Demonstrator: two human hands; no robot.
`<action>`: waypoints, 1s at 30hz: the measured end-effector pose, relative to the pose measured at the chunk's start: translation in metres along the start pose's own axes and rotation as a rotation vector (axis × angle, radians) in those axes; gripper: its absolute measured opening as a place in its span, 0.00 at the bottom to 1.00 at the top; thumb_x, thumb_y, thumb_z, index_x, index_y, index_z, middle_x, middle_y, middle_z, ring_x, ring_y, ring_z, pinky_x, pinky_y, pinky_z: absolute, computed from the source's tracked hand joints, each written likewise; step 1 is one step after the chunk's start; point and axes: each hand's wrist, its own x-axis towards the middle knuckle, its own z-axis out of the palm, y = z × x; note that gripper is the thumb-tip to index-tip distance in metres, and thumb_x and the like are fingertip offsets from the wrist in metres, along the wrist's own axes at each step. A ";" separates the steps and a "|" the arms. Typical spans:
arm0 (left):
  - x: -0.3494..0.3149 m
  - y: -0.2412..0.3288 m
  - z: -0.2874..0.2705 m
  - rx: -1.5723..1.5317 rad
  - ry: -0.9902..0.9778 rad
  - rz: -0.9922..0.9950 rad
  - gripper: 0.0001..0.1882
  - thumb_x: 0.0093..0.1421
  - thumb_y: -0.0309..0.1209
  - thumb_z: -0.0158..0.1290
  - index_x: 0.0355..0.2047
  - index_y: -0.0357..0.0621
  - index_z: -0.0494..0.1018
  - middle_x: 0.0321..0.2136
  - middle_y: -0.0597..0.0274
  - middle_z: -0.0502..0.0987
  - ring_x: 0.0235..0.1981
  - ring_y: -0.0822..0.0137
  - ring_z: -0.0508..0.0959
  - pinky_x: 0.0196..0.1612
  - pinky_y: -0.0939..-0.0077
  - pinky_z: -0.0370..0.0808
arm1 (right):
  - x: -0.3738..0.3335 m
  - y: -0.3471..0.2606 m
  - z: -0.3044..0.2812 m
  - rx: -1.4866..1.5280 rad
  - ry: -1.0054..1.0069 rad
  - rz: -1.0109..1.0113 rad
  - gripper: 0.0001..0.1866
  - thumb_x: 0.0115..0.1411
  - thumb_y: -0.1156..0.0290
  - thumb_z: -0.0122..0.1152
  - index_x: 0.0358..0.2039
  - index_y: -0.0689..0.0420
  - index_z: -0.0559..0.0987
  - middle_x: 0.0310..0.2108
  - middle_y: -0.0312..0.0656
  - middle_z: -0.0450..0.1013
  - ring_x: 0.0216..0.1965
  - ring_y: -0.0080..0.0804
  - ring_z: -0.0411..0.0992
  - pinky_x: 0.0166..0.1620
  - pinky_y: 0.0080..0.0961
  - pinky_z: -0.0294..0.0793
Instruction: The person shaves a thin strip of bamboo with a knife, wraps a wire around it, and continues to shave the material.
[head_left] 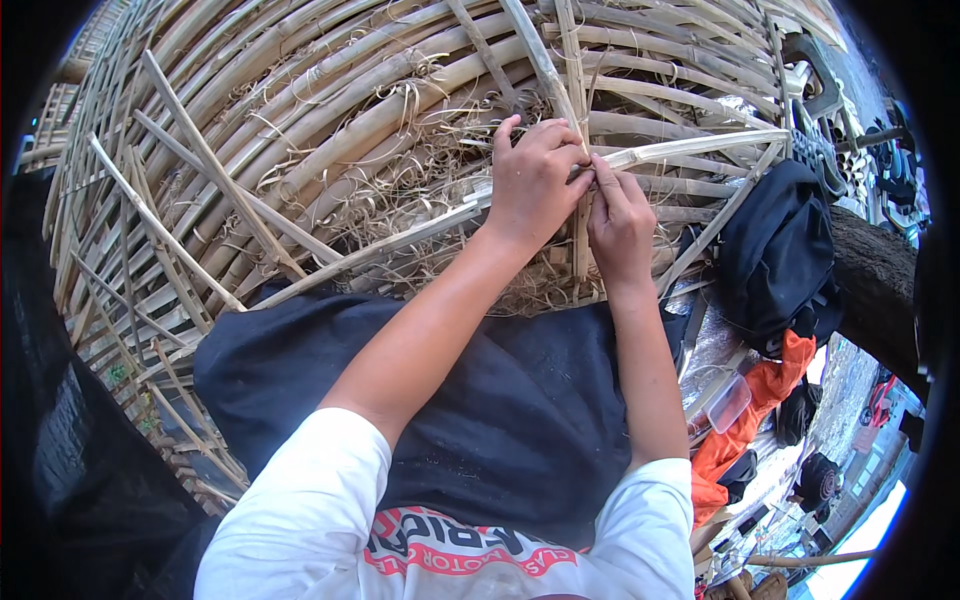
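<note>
A long pale split bamboo strip runs across in front of me and passes under both hands. It crosses a narrow upright bamboo slat between my hands. My left hand is closed round the strip at this crossing, its index finger and thumb bent toward the right. Close against it, my right hand pinches with thumb and index finger at the same crossing. Whatever sits between those right fingertips is too small to make out. Black cloth lies over my lap below the strip.
Rows of curved bamboo poles fill the far side, with curly shavings among them. Loose slats lean at the left. On the right are a black bag, orange cloth, a clear plastic box and a trunk-like log.
</note>
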 end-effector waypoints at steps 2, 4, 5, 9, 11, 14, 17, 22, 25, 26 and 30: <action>0.000 -0.002 0.002 -0.003 0.023 0.012 0.05 0.48 0.32 0.65 0.26 0.49 0.81 0.37 0.70 0.80 0.51 0.66 0.76 0.60 0.53 0.60 | 0.001 -0.002 0.002 0.011 0.001 0.000 0.20 0.57 0.80 0.58 0.51 0.61 0.78 0.33 0.48 0.75 0.33 0.46 0.75 0.36 0.38 0.76; 0.000 -0.002 0.003 -0.011 0.039 0.026 0.05 0.48 0.32 0.65 0.25 0.50 0.81 0.36 0.71 0.79 0.51 0.66 0.76 0.59 0.53 0.60 | 0.001 -0.003 0.002 0.018 0.002 0.007 0.20 0.57 0.81 0.58 0.52 0.61 0.78 0.34 0.48 0.75 0.33 0.46 0.75 0.37 0.38 0.76; 0.001 -0.001 0.004 -0.014 0.038 0.020 0.05 0.48 0.32 0.65 0.24 0.50 0.80 0.35 0.71 0.79 0.50 0.65 0.75 0.59 0.53 0.60 | 0.002 -0.002 0.002 0.012 0.003 0.008 0.20 0.57 0.80 0.58 0.52 0.61 0.78 0.33 0.49 0.75 0.33 0.46 0.75 0.37 0.37 0.76; 0.003 -0.001 0.006 -0.002 0.047 0.052 0.06 0.48 0.34 0.66 0.22 0.50 0.79 0.32 0.71 0.78 0.47 0.64 0.75 0.55 0.55 0.62 | 0.003 -0.009 -0.018 0.034 0.012 0.140 0.22 0.57 0.82 0.58 0.54 0.62 0.76 0.33 0.48 0.75 0.32 0.39 0.75 0.36 0.31 0.77; 0.003 0.002 0.004 -0.010 -0.024 0.000 0.07 0.48 0.35 0.66 0.22 0.50 0.79 0.31 0.71 0.78 0.46 0.63 0.75 0.52 0.56 0.63 | -0.004 -0.007 -0.035 0.104 0.097 0.251 0.22 0.57 0.83 0.58 0.54 0.62 0.75 0.32 0.45 0.75 0.32 0.34 0.75 0.35 0.27 0.77; 0.006 -0.001 -0.001 -0.021 -0.106 -0.037 0.08 0.49 0.36 0.65 0.22 0.49 0.79 0.28 0.68 0.77 0.40 0.62 0.75 0.45 0.59 0.65 | -0.026 -0.018 -0.072 0.237 0.224 0.473 0.22 0.58 0.85 0.57 0.54 0.63 0.75 0.31 0.37 0.72 0.32 0.21 0.71 0.34 0.18 0.75; 0.008 -0.008 -0.003 -0.079 -0.149 -0.022 0.09 0.51 0.36 0.64 0.23 0.47 0.79 0.22 0.63 0.75 0.32 0.59 0.76 0.36 0.61 0.68 | -0.070 -0.024 -0.104 0.287 0.212 0.612 0.17 0.60 0.82 0.57 0.51 0.64 0.74 0.31 0.34 0.70 0.30 0.17 0.68 0.36 0.15 0.72; 0.009 -0.007 0.004 -0.258 -0.187 -0.072 0.09 0.55 0.35 0.63 0.27 0.42 0.79 0.16 0.55 0.75 0.20 0.54 0.77 0.26 0.64 0.72 | -0.178 -0.027 -0.133 0.264 0.130 0.912 0.15 0.60 0.80 0.60 0.48 0.63 0.75 0.32 0.34 0.71 0.31 0.17 0.70 0.35 0.15 0.71; 0.010 -0.005 0.001 -0.257 -0.200 -0.078 0.10 0.55 0.35 0.62 0.27 0.41 0.78 0.15 0.54 0.75 0.19 0.54 0.77 0.26 0.65 0.72 | -0.215 -0.035 -0.136 0.320 0.121 1.082 0.14 0.60 0.77 0.62 0.47 0.62 0.76 0.32 0.35 0.71 0.31 0.18 0.71 0.33 0.15 0.71; 0.010 -0.004 0.001 -0.249 -0.218 -0.094 0.09 0.55 0.35 0.62 0.27 0.41 0.78 0.15 0.54 0.75 0.19 0.54 0.77 0.26 0.65 0.72 | -0.222 -0.035 -0.137 0.308 0.098 1.081 0.14 0.60 0.77 0.63 0.46 0.62 0.76 0.32 0.35 0.72 0.30 0.19 0.71 0.31 0.16 0.71; 0.009 -0.005 0.000 -0.237 -0.197 -0.084 0.10 0.55 0.34 0.62 0.27 0.41 0.78 0.15 0.54 0.75 0.19 0.55 0.77 0.26 0.65 0.72 | -0.219 -0.037 -0.134 0.196 0.068 1.064 0.14 0.59 0.76 0.64 0.45 0.62 0.77 0.32 0.37 0.73 0.28 0.20 0.72 0.28 0.16 0.72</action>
